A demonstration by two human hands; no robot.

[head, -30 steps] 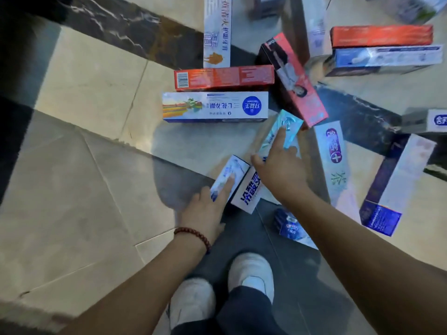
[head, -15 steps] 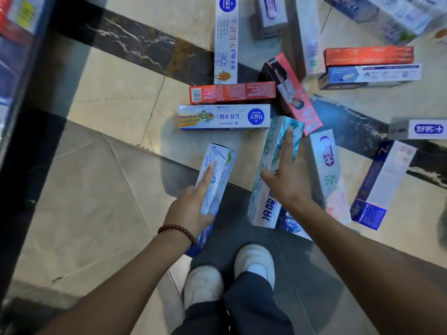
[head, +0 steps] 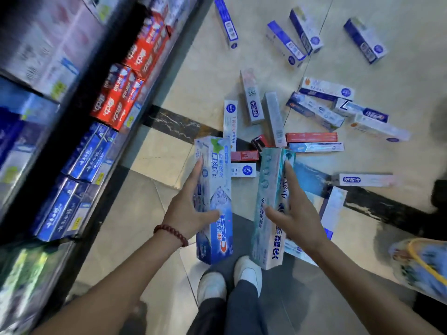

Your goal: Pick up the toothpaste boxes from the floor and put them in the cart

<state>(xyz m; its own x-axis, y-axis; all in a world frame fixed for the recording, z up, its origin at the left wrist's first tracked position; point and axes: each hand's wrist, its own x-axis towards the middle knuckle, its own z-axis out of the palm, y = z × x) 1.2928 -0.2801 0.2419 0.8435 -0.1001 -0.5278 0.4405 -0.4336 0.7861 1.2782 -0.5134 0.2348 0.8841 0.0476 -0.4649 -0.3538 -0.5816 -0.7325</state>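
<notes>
My left hand grips a blue and white toothpaste box, held off the floor with its long side pointing away from me. My right hand grips a teal and white toothpaste box the same way, just right of the first. Several more toothpaste boxes lie scattered on the tiled floor ahead, among them a red box, a white and blue box and a blue box farther off. No cart that I can make out is in view.
A shop shelf stocked with red and blue toothpaste boxes runs along the left. My white shoes stand on dark tile below the hands. At the right edge sits a blurred blue object with a yellow strap.
Both hands have lifted their boxes off the floor and toward me. The view has risen and swung, bringing the shelf into sight on the left.
</notes>
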